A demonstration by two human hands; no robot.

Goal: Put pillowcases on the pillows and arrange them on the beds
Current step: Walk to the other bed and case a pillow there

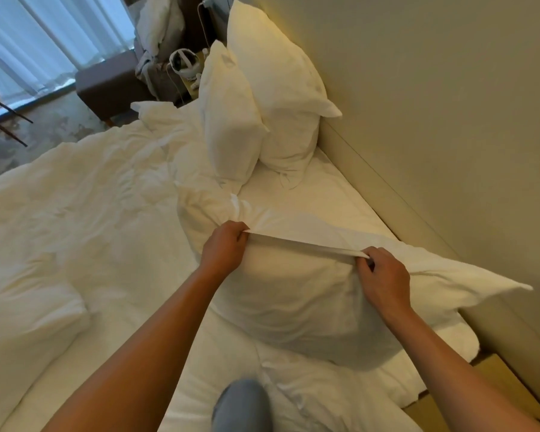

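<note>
Both hands are clenched on the open hem of the pillowcase (306, 244), which is stretched taut between them. Left hand (223, 246) pinches the hem end farther from the wall (434, 104); right hand (384, 275) pinches the end nearer the wall. The pillow (293, 307) sits partly inside the case, on the bed (309, 185) near the wall, bulging below the hem. Loose case fabric trails toward the wall in a flat corner. Two cased pillows (256, 98) stand upright against the wall, farther along it from the hands. The rumpled duvet (75, 213) covers the side of the bed away from the wall. A knee (242, 403) in grey fabric rests on the bed below the pillow.
</note>
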